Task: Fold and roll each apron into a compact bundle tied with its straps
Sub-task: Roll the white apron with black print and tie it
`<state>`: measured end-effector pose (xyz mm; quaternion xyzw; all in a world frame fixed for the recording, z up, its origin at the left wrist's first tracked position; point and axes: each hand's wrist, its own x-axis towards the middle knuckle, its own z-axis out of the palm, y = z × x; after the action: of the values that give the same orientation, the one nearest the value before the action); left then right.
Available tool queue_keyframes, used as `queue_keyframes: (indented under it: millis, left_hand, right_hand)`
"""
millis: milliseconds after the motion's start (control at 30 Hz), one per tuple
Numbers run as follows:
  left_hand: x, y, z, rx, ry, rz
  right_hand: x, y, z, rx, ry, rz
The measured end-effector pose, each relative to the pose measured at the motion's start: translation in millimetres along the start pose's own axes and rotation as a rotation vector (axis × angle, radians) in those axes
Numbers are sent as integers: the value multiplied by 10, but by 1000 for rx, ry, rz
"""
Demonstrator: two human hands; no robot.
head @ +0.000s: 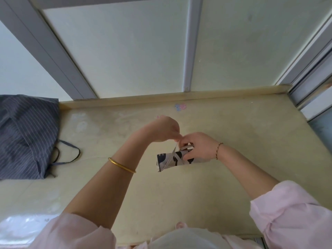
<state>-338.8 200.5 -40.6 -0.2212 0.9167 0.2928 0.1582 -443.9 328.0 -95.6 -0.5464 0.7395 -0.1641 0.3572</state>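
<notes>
A rolled apron bundle (170,161), grey with dark navy print, lies on the yellowish table (233,141) near the middle. Grey straps cross over the roll. My right hand (199,147) grips the bundle's right end, fingers curled round it. My left hand (164,129) hovers just above the bundle and pinches a grey strap (172,153) that runs taut from its fingertips down to the roll's left end. A second apron (25,137), dark grey with thin white stripes, lies loosely heaped at the table's left edge, its dark straps (68,153) looping out to the right.
A raised lip runs along the table's far edge under frosted window panels (116,51) with grey frames. Small pink and blue stickers (180,106) sit near that lip. A clear plastic sheet (19,229) lies at the near left corner.
</notes>
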Motion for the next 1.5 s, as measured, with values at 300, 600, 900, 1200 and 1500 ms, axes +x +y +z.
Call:
queue_keyframes:
  millis: [300, 600, 900, 1200, 1500]
  left_hand:
    - [50, -592, 220, -906, -169, -344]
    - [-180, -552, 417, -567, -308, -321]
    - [-47, -187, 661, -316, 32, -63]
    - [159, -173, 1039, -952, 45, -249]
    - [371, -209, 1177, -306, 33, -69]
  right_hand:
    - [-44, 17, -66, 570, 164, -138]
    - [89, 326, 235, 959, 372, 336]
    - [152, 364, 763, 851, 237, 539]
    - [-4, 427, 623, 425, 144, 419]
    - [9, 355, 346, 465, 211, 336]
